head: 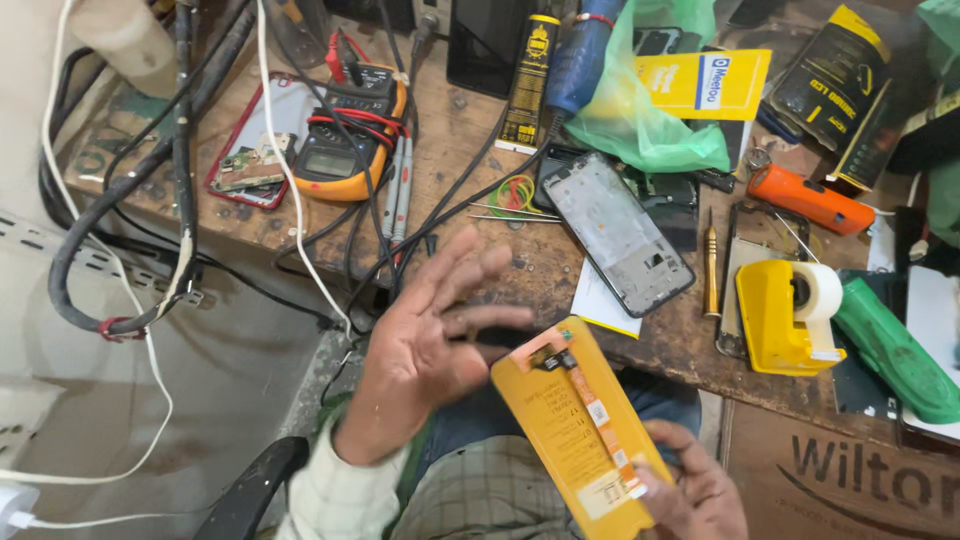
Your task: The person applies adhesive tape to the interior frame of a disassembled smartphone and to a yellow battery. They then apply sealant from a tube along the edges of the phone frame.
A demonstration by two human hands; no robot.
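The person's right hand [690, 490] is pinched on the lower end of a yellow phone battery [580, 425], holding it tilted over the lap, just below the near edge of the table [480, 130]. The left hand [430, 345] hovers beside the battery's upper end with fingers spread apart, gripping nothing, one fingertip close to the small dark connector at the battery's top. I'd judge this to be the step of checking or readying the battery; any next move would call for a careful touch on that fragile connector. Above the battery on the table lies a bare grey phone frame [618, 232], hollow, with nothing seated in it. Right of the frame stands a yellow tape dispenser [775, 320] carrying a white roll. Above the frame, a green plastic bag [640, 120] lies crumpled; its contents cannot be seen.
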